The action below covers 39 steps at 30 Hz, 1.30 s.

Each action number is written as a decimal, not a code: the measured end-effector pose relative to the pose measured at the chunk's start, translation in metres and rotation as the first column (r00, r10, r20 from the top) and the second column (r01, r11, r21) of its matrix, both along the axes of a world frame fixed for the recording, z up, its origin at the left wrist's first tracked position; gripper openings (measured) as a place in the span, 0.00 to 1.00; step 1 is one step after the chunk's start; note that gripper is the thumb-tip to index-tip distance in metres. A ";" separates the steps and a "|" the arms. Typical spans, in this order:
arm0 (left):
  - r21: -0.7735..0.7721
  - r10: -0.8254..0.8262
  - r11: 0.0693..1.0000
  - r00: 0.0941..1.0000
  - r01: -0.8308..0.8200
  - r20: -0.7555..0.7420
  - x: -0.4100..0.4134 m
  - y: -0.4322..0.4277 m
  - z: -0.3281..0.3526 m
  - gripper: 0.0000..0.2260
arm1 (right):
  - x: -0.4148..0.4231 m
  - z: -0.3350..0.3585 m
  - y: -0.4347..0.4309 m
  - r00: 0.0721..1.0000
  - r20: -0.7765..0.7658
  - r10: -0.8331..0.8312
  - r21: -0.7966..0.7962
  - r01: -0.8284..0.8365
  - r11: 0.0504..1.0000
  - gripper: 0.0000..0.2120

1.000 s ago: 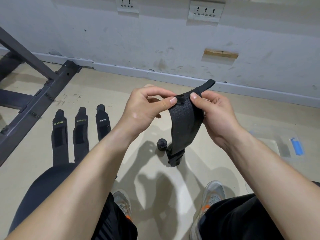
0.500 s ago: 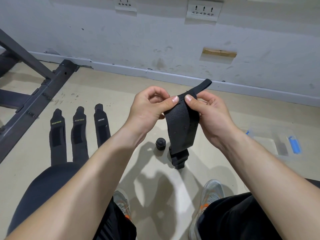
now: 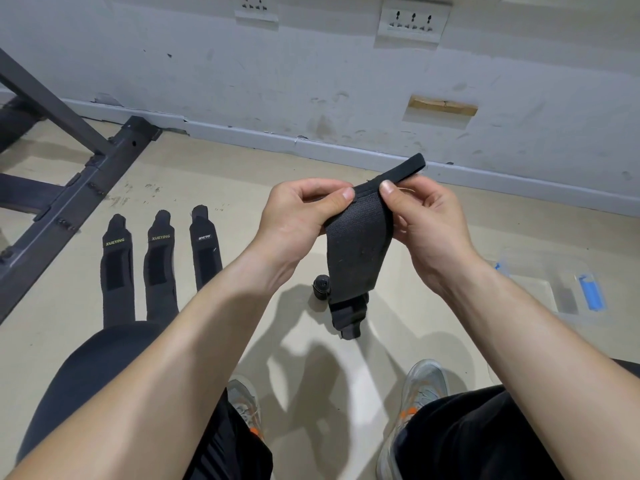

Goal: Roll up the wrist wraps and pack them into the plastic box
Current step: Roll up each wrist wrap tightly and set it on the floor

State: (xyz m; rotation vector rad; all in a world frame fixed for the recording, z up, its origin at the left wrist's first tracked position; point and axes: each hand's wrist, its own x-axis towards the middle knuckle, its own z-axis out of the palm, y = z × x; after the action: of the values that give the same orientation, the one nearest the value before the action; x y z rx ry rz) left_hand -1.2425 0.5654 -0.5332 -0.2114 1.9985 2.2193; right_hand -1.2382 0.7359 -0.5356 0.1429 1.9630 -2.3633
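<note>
Head view: looking down at floor.
Left hand: pinching top edge of wrist wrap.
Right hand: pinching same edge, just beside.
Wrist wrap: hanging unrolled.
Rolled wrap: floor, behind it.
3 flat wraps: floor, left.
Plastic box: floor, right.

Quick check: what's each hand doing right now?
Left hand: pinching the top edge of the black wrist wrap.
Right hand: pinching the same wrap's top edge.

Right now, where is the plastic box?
In the head view, the plastic box sits on the floor at the far right, past the right hand and right of the hanging wrist wrap.
</note>
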 end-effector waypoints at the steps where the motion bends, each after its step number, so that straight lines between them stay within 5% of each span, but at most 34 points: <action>1: 0.014 0.000 1.000 1.000 0.000 0.009 0.000 0.001 -0.001 0.02 | 0.000 0.000 0.000 1.000 -0.008 -0.009 0.004 0.009 1.000 0.03; 13: 0.098 0.055 0.993 0.997 -0.059 0.049 0.003 0.007 -0.003 0.02 | 0.005 0.004 -0.006 0.950 -0.271 -0.154 0.182 0.207 0.961 0.09; 27: 0.146 0.010 0.989 0.997 -0.021 0.076 0.004 0.004 -0.005 0.04 | 0.003 0.001 -0.005 0.963 -0.260 -0.064 0.329 0.151 0.932 0.09; 34: 0.278 -0.008 0.960 0.996 -0.018 0.092 0.004 0.003 -0.008 0.09 | 0.002 -0.007 -0.006 0.826 -0.555 0.098 0.584 0.302 0.753 0.03; 39: 0.234 -0.002 0.972 0.997 -0.014 0.071 0.003 0.000 -0.010 0.15 | 0.000 -0.011 -0.003 0.786 -0.582 0.208 0.675 0.325 0.662 0.05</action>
State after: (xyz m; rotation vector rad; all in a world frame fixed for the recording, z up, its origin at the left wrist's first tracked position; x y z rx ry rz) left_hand -1.2393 0.5655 -0.5427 -0.2643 1.6831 2.3903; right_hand -1.2377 0.7324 -0.5461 -0.6449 3.1988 -1.5087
